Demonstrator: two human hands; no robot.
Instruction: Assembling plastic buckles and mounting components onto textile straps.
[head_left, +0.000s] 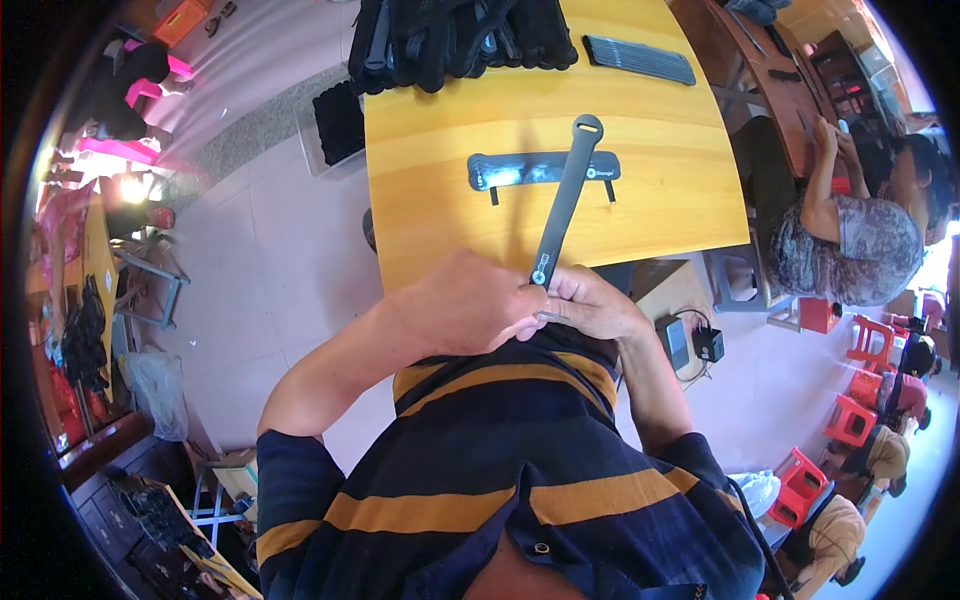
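My left hand [468,300] and my right hand [592,306] meet at the table's near edge, close to my body. Both are closed round the lower end of a flat black strap [563,205]. Its far end, rounded with a slot, points away over the table. A small, thin, shiny piece shows between the fingers, too small to name. Beyond the hands a dark, glossy flat strip [530,172] lies crosswise on the yellow wooden table [450,225], two short black tabs sticking out on its near side. The strap passes over part of this strip.
A heap of black straps [450,45] covers the table's far left, beside a stack of thin dark strips [640,60]. Below on the left stands a bin [338,125] of black pieces. A power adapter [708,343] with cables sits at right. A person [850,235] works at another table.
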